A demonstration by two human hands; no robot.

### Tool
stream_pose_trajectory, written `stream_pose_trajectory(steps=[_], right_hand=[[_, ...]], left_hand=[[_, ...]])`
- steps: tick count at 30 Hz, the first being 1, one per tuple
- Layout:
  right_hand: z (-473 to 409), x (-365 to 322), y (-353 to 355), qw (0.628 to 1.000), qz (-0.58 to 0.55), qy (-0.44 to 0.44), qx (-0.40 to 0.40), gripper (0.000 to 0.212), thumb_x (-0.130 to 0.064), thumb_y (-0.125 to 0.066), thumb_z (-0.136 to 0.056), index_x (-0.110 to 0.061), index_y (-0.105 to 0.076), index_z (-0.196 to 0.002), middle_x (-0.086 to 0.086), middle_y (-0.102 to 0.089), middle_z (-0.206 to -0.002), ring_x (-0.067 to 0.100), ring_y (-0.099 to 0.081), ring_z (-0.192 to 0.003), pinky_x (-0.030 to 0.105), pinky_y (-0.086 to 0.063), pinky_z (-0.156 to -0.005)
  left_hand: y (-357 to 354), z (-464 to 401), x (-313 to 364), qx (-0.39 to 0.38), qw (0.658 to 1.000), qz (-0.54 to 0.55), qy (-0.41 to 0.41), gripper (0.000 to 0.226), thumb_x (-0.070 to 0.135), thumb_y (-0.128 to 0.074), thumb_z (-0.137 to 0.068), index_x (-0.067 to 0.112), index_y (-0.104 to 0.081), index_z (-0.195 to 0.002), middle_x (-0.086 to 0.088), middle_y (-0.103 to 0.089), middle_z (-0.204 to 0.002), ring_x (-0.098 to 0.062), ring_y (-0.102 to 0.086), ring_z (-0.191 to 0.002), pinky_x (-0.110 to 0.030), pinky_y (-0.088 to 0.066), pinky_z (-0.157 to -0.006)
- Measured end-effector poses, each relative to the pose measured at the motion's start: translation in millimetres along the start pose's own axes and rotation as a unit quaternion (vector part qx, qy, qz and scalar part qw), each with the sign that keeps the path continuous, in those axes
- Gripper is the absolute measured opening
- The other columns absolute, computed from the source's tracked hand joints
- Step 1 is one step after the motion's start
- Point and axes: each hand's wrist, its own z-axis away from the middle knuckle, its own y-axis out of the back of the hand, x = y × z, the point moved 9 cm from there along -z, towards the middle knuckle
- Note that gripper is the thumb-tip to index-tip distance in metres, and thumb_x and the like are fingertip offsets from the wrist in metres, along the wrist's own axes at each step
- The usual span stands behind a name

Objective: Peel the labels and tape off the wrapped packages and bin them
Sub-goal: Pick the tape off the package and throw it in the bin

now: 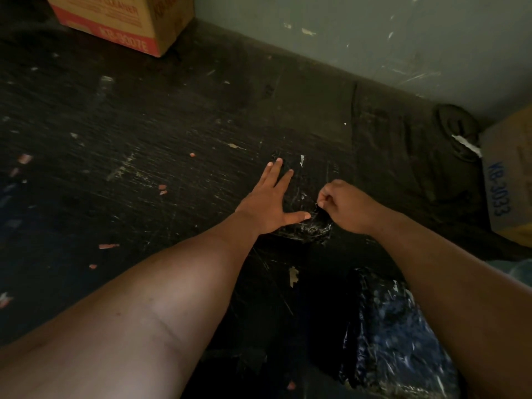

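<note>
A package wrapped in shiny black plastic (309,194) lies flat on the dark floor, hard to tell from the floor in the dim light. My left hand (269,200) rests flat on its left side, fingers spread. My right hand (342,205) is closed in a pinch at the package's near right edge, where a crinkled bit of tape or wrap (316,227) is bunched; what exactly the fingertips hold is too dark to tell. A second black-wrapped package (394,335) lies closer to me, under my right forearm.
A cardboard box with red print (123,21) stands at the far left by the wall. Another cardboard box (509,180) sits at the right edge, with a dark bundle (454,128) behind it. Small paper and tape scraps litter the floor (115,174).
</note>
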Motion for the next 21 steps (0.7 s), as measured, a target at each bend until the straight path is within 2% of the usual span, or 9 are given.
stream_pose_trajectory(steps=[7,10,13,15,18,21], right_hand=[[12.4,5.7,2.6,1.0,-0.02,-0.007,0.01,0.015,-0.018,-0.053,-0.098,-0.029,-0.057,-0.089,-0.005,-0.049,-0.099,0.009,-0.053,-0.09,0.024,-0.039,-0.078],[19.2,9.4,11.8,0.998,-0.053,-0.023,0.03,0.013,-0.022,-0.052,-0.099,-0.03,-0.057,-0.09,-0.005,-0.055,-0.098,0.007,-0.054,-0.086,0.024,-0.041,-0.073],[30.5,15.3,20.6,0.991,-0.117,-0.059,0.041,0.014,-0.024,-0.05,-0.099,-0.031,-0.059,-0.092,-0.002,-0.063,-0.094,0.011,-0.061,-0.087,0.036,-0.053,-0.082],[41.9,16.8,27.4,0.985,-0.147,-0.073,0.046,0.017,-0.021,-0.048,-0.1,-0.028,-0.061,-0.092,0.001,-0.066,-0.091,0.017,-0.064,-0.09,0.044,-0.054,-0.088],[66.2,21.4,38.9,0.981,-0.162,-0.092,0.053,0.018,-0.021,-0.046,-0.101,-0.023,-0.062,-0.095,0.005,-0.067,-0.092,0.022,-0.066,-0.092,0.046,-0.054,-0.089],[97.0,40.3,50.2,0.976,-0.171,-0.115,0.07,0.016,-0.021,-0.051,-0.099,-0.023,-0.063,-0.088,0.007,-0.069,-0.086,0.025,-0.067,-0.086,0.048,-0.054,-0.088]], left_hand=[[-0.4,-0.5,0.8,-0.01,1.0,-0.006,0.003,0.116,0.075,-0.061,-0.082,0.024,0.004,-0.163,0.006,0.031,-0.165,-0.015,0.027,-0.152,-0.047,-0.007,-0.124],[-0.4,0.3,3.3,-0.024,0.999,-0.023,0.005,0.116,0.076,-0.059,-0.083,0.024,0.007,-0.163,0.004,0.033,-0.164,-0.017,0.028,-0.151,-0.048,-0.007,-0.124],[1.8,1.0,6.3,-0.035,0.997,-0.066,0.012,0.115,0.079,-0.054,-0.084,0.024,0.01,-0.162,0.001,0.032,-0.165,-0.019,0.026,-0.152,-0.05,-0.008,-0.125],[3.4,1.4,8.1,-0.042,0.993,-0.104,0.019,0.114,0.082,-0.048,-0.084,0.024,0.011,-0.162,-0.001,0.031,-0.165,-0.021,0.024,-0.153,-0.052,-0.008,-0.125],[6.1,3.3,14.3,-0.055,0.986,-0.152,0.029,0.111,0.084,-0.042,-0.085,0.023,0.012,-0.162,-0.004,0.028,-0.166,-0.024,0.02,-0.154,-0.053,-0.009,-0.124],[15.1,7.9,29.0,-0.054,0.978,-0.2,0.028,0.108,0.081,-0.042,-0.088,0.017,0.004,-0.163,-0.011,0.017,-0.169,-0.029,0.01,-0.156,-0.053,-0.015,-0.124]])
